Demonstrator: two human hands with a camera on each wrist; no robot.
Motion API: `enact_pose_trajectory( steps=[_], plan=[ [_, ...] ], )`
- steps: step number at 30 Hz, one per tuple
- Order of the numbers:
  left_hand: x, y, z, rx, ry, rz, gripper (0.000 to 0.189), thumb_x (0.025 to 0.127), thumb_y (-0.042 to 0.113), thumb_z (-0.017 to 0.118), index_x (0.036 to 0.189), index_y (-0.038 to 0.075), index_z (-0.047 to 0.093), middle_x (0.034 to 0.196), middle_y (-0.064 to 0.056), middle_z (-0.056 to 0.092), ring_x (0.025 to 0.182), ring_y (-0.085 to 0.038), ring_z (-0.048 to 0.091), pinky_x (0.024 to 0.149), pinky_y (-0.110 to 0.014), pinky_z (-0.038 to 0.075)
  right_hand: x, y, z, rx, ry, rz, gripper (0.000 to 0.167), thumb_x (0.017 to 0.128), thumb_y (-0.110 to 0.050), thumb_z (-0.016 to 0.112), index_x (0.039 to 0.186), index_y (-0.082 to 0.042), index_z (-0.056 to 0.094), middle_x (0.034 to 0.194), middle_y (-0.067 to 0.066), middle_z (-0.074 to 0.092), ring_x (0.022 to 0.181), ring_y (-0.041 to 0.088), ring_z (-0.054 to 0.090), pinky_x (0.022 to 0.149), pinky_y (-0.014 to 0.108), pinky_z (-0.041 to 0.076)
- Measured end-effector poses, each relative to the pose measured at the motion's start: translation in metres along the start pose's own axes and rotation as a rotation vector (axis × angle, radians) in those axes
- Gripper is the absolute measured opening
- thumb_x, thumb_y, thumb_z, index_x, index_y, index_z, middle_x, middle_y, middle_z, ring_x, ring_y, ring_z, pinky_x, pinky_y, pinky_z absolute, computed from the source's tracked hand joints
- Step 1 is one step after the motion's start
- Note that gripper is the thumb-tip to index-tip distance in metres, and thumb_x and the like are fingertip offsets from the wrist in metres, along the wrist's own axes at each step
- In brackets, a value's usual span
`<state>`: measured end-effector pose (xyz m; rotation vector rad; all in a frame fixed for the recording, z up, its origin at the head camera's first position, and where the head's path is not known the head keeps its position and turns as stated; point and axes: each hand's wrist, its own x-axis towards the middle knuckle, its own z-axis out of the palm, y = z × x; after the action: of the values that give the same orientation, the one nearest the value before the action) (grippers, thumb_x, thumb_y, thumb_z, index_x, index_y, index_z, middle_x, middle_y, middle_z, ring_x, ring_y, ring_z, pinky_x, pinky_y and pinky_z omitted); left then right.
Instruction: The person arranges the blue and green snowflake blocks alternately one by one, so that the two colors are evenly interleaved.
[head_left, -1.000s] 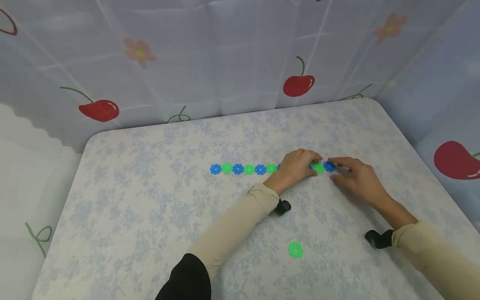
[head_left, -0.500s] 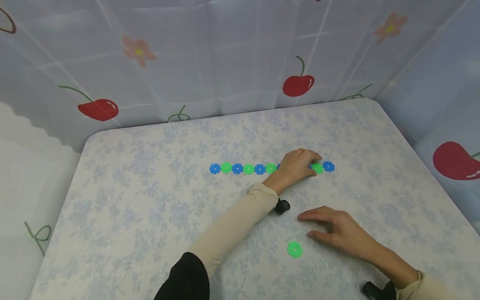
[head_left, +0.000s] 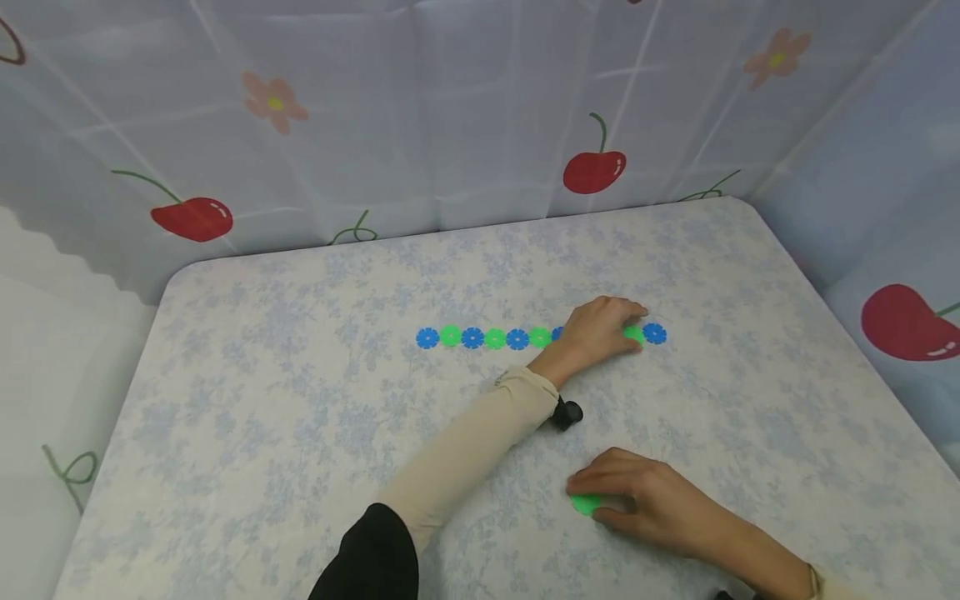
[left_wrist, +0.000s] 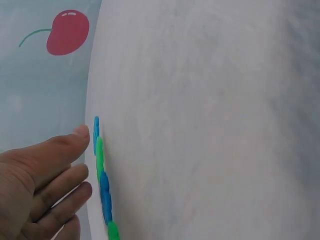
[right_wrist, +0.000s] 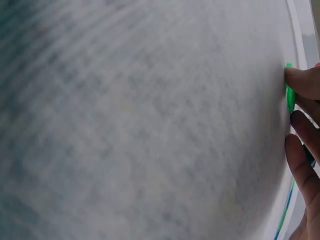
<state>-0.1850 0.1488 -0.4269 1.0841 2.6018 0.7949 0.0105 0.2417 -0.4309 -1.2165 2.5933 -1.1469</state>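
Notched plastic discs, green and blue by turns, form a row across the table in the head view; a blue disc (head_left: 427, 337) ends it at the left and another blue disc (head_left: 655, 333) at the right. My left hand (head_left: 596, 327) is over the right part of the row and hides some discs. Its thumb and forefinger lie on either side of a green disc (head_left: 634, 333); the left wrist view shows its fingers extended and slightly apart from the row. Closer to me, my right hand (head_left: 648, 500) pinches a single green disc (head_left: 584, 504) by its edges, partly covering it.
The table (head_left: 300, 375) has a pale blue floral cover. Behind it hangs a curtain (head_left: 450, 125) printed with cherries and flowers, which also runs along the right side. A black wrist camera (head_left: 567, 414) sits under the left wrist.
My right hand has left the blue disc at the row's right end, come down toward me, and taken hold of the lone green disc. The left hand has stayed almost in place.
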Motion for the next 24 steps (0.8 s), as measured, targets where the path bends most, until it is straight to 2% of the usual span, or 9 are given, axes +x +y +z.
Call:
enact_pose_trajectory(
  steps=[3,9,15,24],
  plan=[
    [0.003,0.006,0.003,-0.037,-0.005,-0.004,0.055,0.087,0.030,0.077,0.138,0.021,0.060,0.131,0.012,0.062,0.113,-0.001,0.058,0.089,-0.014,0.046,0.001,-0.001,0.001,-0.001,-0.002,-0.018,0.049,0.078,-0.002,0.081,0.123,-0.017,0.069,0.117,-0.008,0.066,0.106,0.009,0.059,0.091,0.014,0.046],
    [0.008,0.014,0.008,-0.061,0.004,0.032,0.054,0.087,0.028,0.077,0.137,0.018,0.060,0.132,0.010,0.061,0.116,-0.002,0.058,0.090,-0.013,0.046,0.001,0.001,0.003,0.010,-0.005,-0.050,0.050,0.077,0.001,0.080,0.122,-0.017,0.069,0.117,-0.007,0.065,0.107,0.010,0.059,0.092,0.015,0.045],
    [0.011,0.013,0.013,-0.060,-0.003,0.014,0.053,0.088,0.027,0.076,0.137,0.019,0.060,0.134,0.010,0.061,0.117,-0.003,0.057,0.091,-0.013,0.045,0.001,0.001,0.007,0.028,-0.017,-0.080,0.048,0.079,0.001,0.079,0.121,-0.018,0.069,0.120,-0.005,0.064,0.109,0.012,0.058,0.092,0.019,0.047],
    [0.014,0.012,0.015,-0.047,-0.017,0.010,0.052,0.088,0.026,0.075,0.138,0.020,0.060,0.135,0.010,0.060,0.116,-0.003,0.057,0.091,-0.012,0.044,-0.002,-0.002,0.003,0.031,-0.085,-0.025,0.041,0.084,-0.003,0.077,0.121,-0.019,0.069,0.123,-0.007,0.061,0.111,0.009,0.056,0.090,0.023,0.050]
  ],
)
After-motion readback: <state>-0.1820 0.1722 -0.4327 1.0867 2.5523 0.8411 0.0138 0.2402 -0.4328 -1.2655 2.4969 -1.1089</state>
